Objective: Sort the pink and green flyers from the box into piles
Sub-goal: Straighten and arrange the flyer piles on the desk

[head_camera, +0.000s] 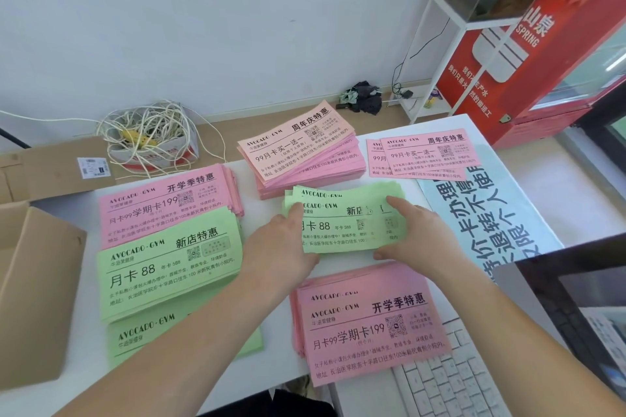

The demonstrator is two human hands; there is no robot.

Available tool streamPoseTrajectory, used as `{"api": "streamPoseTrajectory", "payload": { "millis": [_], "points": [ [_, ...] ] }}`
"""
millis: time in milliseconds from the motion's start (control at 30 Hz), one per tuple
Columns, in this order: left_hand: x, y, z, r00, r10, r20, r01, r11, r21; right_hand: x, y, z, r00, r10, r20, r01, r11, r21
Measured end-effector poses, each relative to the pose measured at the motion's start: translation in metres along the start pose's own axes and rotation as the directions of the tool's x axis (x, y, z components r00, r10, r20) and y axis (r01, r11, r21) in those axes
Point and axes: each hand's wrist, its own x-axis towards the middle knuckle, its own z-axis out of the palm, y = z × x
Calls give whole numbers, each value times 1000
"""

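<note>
I see the thin stack of green paper flyers [345, 225] over the white surface [262, 211], both ends pinched by the fingers of my left hand [281, 247] and right hand [418, 235]. A pink paper flyer pile [369, 325] lies just behind the fingers, between the wrists.

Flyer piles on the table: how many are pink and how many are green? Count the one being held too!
Pink piles: 4 (back left, back middle, back right, front)
Green piles: 3 (left, lower left, partly under it, middle, the held one)
Total: 7 piles
</note>
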Motion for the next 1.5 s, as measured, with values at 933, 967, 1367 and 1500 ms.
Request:
{"api": "streamPoseTrajectory", "payload": {
  "millis": [933,967,1367,1500],
  "points": [
    [-5,-9,-18,998,11,55,-17,992,123,6,-28,-26,998,25,52,3,878,-479],
    [-2,-8,-20,997,6,75,-16,991,133,9,-35,-28,998,-34,44,52,865,-499],
    [-2,-9,-9,990,49,129,-57,997,56,56,-84,12,849,-354,392,518,705,-486],
    [1,-15,-14,994,64,85,-72,993,97,59,-88,15,843,-367,394,528,706,-472]
  ]
}}
